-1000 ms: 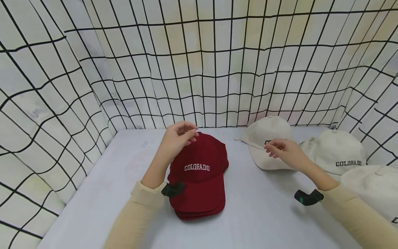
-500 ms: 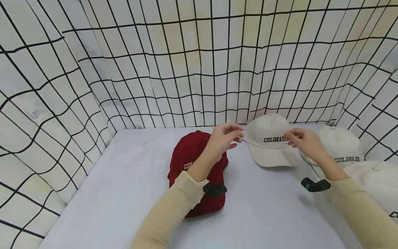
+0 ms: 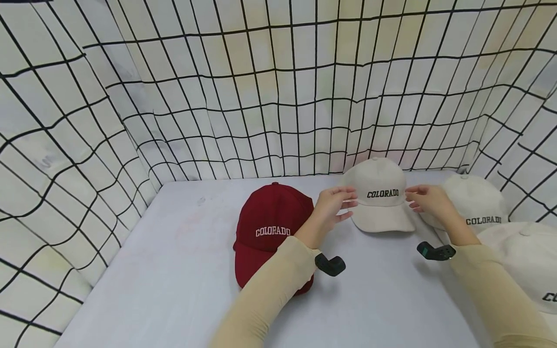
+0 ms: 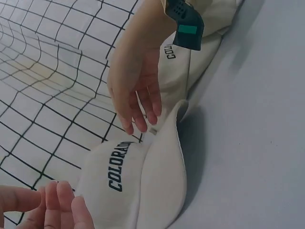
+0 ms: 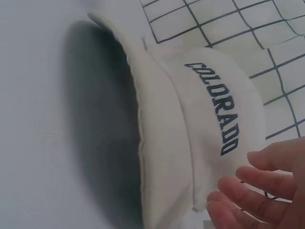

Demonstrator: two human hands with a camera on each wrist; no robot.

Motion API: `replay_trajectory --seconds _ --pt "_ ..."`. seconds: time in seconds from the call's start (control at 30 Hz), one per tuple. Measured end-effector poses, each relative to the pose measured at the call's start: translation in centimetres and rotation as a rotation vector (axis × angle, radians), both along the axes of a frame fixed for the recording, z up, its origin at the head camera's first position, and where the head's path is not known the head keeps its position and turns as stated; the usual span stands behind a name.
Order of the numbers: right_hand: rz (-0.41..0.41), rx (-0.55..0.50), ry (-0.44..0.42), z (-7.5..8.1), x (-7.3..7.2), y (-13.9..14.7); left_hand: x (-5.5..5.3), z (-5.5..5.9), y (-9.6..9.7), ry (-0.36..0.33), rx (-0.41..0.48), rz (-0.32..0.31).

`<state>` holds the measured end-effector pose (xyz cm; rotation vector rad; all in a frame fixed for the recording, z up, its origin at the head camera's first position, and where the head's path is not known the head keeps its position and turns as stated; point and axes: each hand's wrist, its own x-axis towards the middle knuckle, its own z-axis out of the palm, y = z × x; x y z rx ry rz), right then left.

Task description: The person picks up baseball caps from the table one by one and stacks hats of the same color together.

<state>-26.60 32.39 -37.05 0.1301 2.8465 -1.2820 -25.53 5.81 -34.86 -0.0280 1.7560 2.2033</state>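
A cream baseball cap (image 3: 377, 176) with dark COLORADO lettering sits near the back of the table, its brim facing me. My left hand (image 3: 331, 205) is at the cap's left side, fingers apart and slightly bent. On the opposite side, my right hand (image 3: 431, 200) has its fingertips right at the cap's edge. In the left wrist view, the left hand's fingers (image 4: 62, 202) overlap the crown, and the other hand hangs beyond the brim. The right wrist view has the right hand (image 5: 267, 191) beside the crown (image 5: 224, 81). Neither hand grips anything.
Stacked dark red COLORADO caps (image 3: 263, 208) lie left of centre, partly behind my left forearm. Two more cream caps stand at the right: one (image 3: 472, 198) behind my right wrist, another (image 3: 518, 256) nearer. Black netting (image 3: 278, 96) over white cloth encloses the back and sides of the table (image 3: 174, 270).
My left hand has moved right from over the red caps to the cream cap's left side. The right hand has shifted from in front of that cap to its right side.
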Motion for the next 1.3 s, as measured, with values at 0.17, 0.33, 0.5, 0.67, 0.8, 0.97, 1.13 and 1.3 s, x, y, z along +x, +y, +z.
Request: replay_trajectory --seconds 0.17,0.33,0.5,0.67,0.8,0.97,1.13,1.3 --pt "0.000 0.018 -0.031 -1.0 -0.7 0.5 -1.5 -1.6 1.4 -0.022 0.000 0.069" --pt "-0.006 0.124 -0.039 -2.2 -1.4 0.8 -2.7 -3.2 2.7 -0.075 -0.064 0.194" --pt "0.014 0.181 -0.013 -2.5 -1.8 0.5 -3.6 -4.4 3.4 -0.080 -0.126 0.283" --pt "0.022 0.160 -0.040 -2.2 -1.7 -0.1 -4.2 -5.2 3.3 -0.080 -0.157 0.341" --pt "0.012 0.119 -0.070 -2.2 -1.6 -0.1 -4.3 -5.5 3.1 -0.093 -0.166 0.343" --pt "-0.013 0.091 -0.077 -2.4 -1.6 0.1 -4.2 -5.4 3.2 -0.146 -0.145 0.313" --pt "-0.050 0.055 -0.087 -2.7 -1.9 0.2 -4.4 -5.3 3.4 -0.198 -0.124 0.281" --pt "-0.107 -0.053 -0.115 -3.0 -1.9 0.2 -4.3 -5.3 3.6 -0.203 -0.081 0.303"
